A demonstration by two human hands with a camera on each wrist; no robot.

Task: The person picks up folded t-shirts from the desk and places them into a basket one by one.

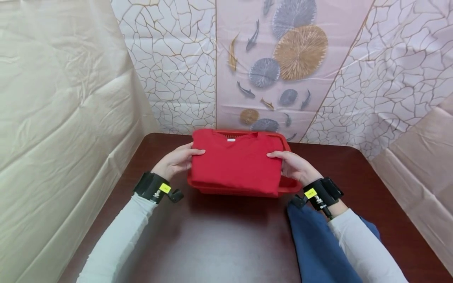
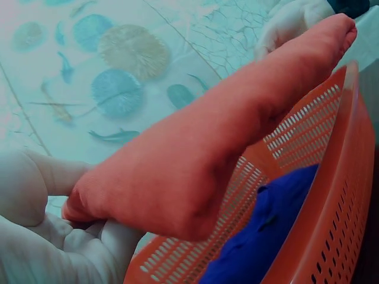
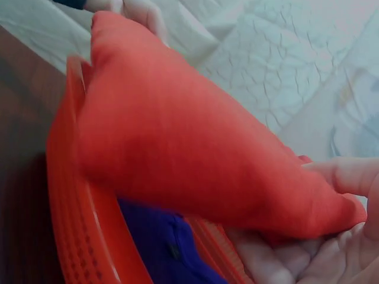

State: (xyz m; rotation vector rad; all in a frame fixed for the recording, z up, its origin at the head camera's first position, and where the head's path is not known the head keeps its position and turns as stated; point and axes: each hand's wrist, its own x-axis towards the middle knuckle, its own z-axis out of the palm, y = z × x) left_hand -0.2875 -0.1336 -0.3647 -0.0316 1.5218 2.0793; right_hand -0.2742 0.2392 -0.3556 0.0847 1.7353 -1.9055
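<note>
Both hands hold a folded red T-shirt [image 1: 237, 165] by its two sides, above a red plastic basket [image 1: 290, 184]. My left hand [image 1: 178, 159] pinches the left side, thumb on top and fingers beneath. On the opposite side my right hand [image 1: 295, 165] grips the shirt the same way. A small white label [image 1: 231, 140] shows at the neckline. In the left wrist view, the shirt [image 2: 177, 160] hangs tilted over the slotted basket [image 2: 331, 219]. A blue garment [image 2: 266, 219] lies inside the basket, and the right wrist view shows this blue garment [image 3: 166, 242] too.
Another blue garment [image 1: 315, 243] lies on the dark brown table [image 1: 226, 239] at the right, partly beneath the right forearm. A patterned cloth wall [image 1: 177, 67] rises behind the table, and beige cloth [image 1: 63, 118] hangs at the left.
</note>
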